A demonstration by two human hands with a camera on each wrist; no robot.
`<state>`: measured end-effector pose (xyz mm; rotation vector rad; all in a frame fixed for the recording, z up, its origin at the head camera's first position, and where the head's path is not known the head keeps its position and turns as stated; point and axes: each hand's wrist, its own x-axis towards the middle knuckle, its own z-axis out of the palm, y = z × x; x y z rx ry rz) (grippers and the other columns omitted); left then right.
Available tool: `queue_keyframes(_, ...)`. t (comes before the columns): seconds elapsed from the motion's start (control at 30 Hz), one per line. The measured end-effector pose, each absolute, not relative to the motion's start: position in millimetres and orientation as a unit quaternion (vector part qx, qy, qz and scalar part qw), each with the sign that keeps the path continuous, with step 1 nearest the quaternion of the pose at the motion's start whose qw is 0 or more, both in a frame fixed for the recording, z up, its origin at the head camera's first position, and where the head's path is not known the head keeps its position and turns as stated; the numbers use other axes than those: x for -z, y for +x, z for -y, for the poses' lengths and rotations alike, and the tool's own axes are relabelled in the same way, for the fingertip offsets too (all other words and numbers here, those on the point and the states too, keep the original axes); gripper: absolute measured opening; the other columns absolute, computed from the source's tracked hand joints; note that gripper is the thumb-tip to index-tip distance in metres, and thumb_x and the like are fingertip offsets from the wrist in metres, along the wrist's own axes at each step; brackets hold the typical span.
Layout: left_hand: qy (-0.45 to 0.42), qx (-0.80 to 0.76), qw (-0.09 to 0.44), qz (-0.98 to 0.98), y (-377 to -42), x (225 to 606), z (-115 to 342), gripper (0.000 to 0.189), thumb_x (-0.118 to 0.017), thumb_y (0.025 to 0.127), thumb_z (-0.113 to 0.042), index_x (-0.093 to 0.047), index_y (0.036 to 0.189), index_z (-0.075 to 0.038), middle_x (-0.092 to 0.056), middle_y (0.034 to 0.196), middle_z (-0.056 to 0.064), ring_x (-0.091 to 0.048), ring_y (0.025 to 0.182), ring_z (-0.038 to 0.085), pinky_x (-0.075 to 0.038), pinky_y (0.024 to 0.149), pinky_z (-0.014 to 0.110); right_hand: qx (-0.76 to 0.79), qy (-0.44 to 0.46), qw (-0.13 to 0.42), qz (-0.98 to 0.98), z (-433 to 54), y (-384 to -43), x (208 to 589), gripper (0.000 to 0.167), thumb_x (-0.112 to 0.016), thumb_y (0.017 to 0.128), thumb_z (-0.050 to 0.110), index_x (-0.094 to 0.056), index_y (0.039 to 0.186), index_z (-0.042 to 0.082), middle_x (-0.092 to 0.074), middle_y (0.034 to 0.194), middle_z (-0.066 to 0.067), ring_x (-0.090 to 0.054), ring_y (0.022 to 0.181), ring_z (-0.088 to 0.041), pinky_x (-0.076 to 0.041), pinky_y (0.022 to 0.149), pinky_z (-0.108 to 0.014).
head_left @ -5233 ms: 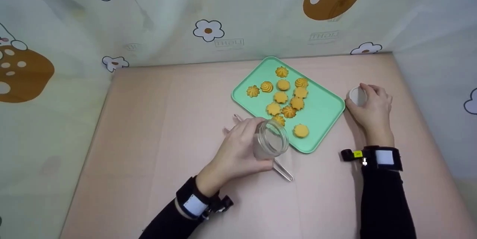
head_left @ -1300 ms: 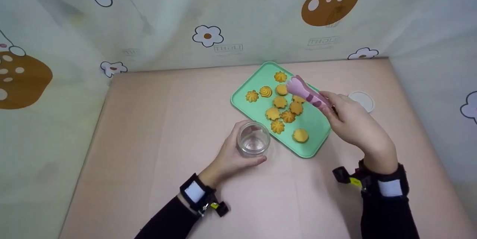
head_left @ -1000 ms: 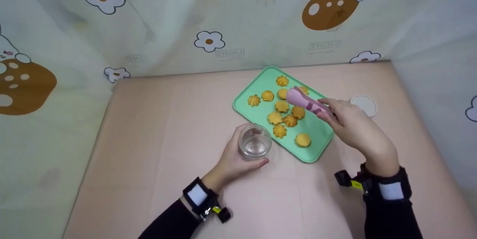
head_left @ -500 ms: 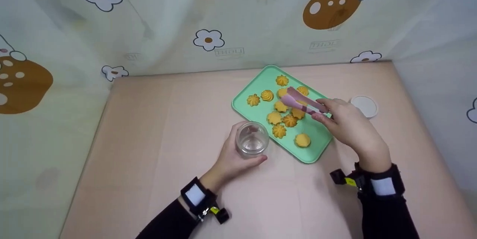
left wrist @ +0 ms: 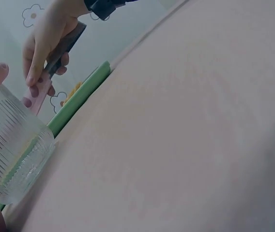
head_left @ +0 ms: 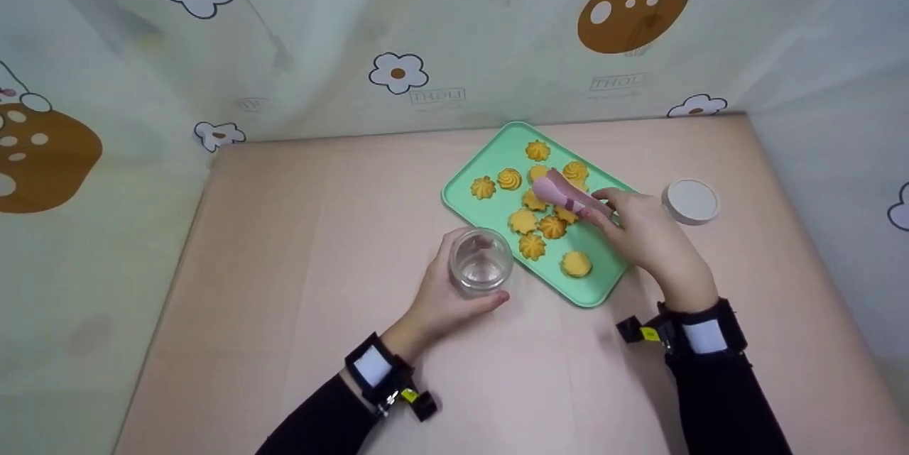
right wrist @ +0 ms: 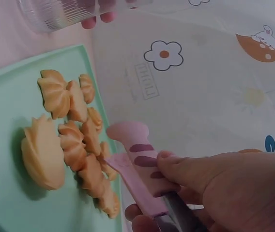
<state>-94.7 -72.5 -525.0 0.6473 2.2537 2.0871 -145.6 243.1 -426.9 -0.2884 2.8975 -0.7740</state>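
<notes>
My left hand (head_left: pixel 447 295) grips a clear ribbed glass jar (head_left: pixel 482 261), standing on the table beside the tray's near left edge. Nothing shows inside the jar. In my right hand (head_left: pixel 650 231) I hold pink tongs (head_left: pixel 568 196) with metal handles, thumb on one arm and fingers on the other. The tips of the tongs hang over the cookies (head_left: pixel 531 246) on a green tray (head_left: pixel 603 270). In the right wrist view the tong arms (right wrist: pixel 137 159) stand slightly apart, and no cookie is plainly seen between them. Several golden cookies lie spread over the tray.
A round white lid (head_left: pixel 692 201) lies on the table to the right of the tray. Pale pink covering spreads over the table (head_left: pixel 341 242). Patterned cloth walls (head_left: pixel 305 50) rise behind it and along both sides.
Earlier my right hand was at the white lid and the tongs lay on the table. Now it holds the tongs, which have moved slightly left and narrowed over the cookies. The jar has been set upright.
</notes>
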Motion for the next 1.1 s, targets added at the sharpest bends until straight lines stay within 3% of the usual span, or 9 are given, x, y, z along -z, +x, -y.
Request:
queue_keyframes(0.17, 0.206, -0.655, -0.007, -0.727, -94.4, 527.2, 72.0, 0.095, -0.103, 0.073, -0.018, -0.05, 0.152, -0.013, -0.065, 0.142, 0.003, -0.061, 0.136, 0.027, -0.043, 0.121, 0.055, 0.257, -0.091, 0.055, -0.961, -240.5, -144.6, 432.3, 0.047, -0.065, 0.112, 0.031, -0.066, 0.141, -0.006, -0.073, 0.129, -0.028, -0.069, 0.114, -0.041, -0.057, 0.097, -0.059)
queue_keyframes(0.4, 0.204, -0.664, -0.007, -0.719, -95.5, 528.7, 71.6, 0.099, -0.103, 0.068, -0.009, -0.049, 0.152, -0.008, -0.065, 0.143, 0.011, -0.06, 0.136, 0.036, -0.041, 0.121, 0.06, 0.253, -0.089, 0.064, -0.961, -239.2, -143.8, 433.8, 0.055, -0.073, 0.107, 0.037, -0.066, 0.141, -0.005, -0.072, 0.129, -0.027, -0.067, 0.117, -0.042, -0.055, 0.097, -0.059)
queue_keyframes(0.6, 0.201, -0.656, -0.006, -0.728, -94.7, 524.9, 72.1, 0.095, -0.103, 0.072, -0.018, -0.051, 0.151, -0.014, -0.066, 0.142, 0.007, -0.061, 0.135, 0.029, -0.043, 0.12, 0.057, 0.255, -0.084, 0.085, -0.96, -239.2, -143.3, 433.2, 0.057, -0.08, 0.102, 0.035, -0.066, 0.142, -0.004, -0.072, 0.125, -0.024, -0.065, 0.113, -0.039, -0.055, 0.095, -0.056)
queue_keyframes(0.8, 0.203, -0.651, -0.006, -0.731, -93.4, 525.1, 73.1, 0.094, -0.103, 0.075, -0.027, -0.05, 0.152, -0.016, -0.066, 0.143, 0.006, -0.06, 0.136, 0.027, -0.043, 0.12, 0.056, 0.254, -0.097, 0.101, -0.957, -238.0, -140.3, 433.6, 0.055, -0.074, 0.104, 0.031, -0.063, 0.142, -0.008, -0.069, 0.12, -0.024, -0.064, 0.106, -0.035, -0.058, 0.09, -0.053)
queue_keyframes(0.97, 0.202, -0.65, -0.001, -0.733, -93.5, 525.1, 72.9, 0.096, -0.103, 0.073, -0.023, -0.05, 0.153, -0.018, -0.065, 0.144, 0.004, -0.06, 0.137, 0.025, -0.044, 0.121, 0.054, 0.256, -0.096, 0.093, -0.957, -239.2, -139.2, 432.6, 0.059, -0.076, 0.103, 0.032, -0.061, 0.143, -0.009, -0.065, 0.12, -0.024, -0.062, 0.107, -0.037, -0.056, 0.091, -0.053)
queue_keyframes(1.1, 0.208, -0.648, -0.007, -0.733, -94.2, 524.7, 72.9, 0.095, -0.103, 0.074, -0.024, -0.049, 0.153, -0.018, -0.065, 0.143, 0.004, -0.06, 0.137, 0.025, -0.044, 0.12, 0.054, 0.254, -0.11, 0.082, -0.957, -239.9, -140.3, 432.1, 0.05, -0.075, 0.105, 0.03, -0.065, 0.134, -0.009, -0.064, 0.113, -0.023, -0.059, 0.101, -0.034, -0.052, 0.084, -0.049)
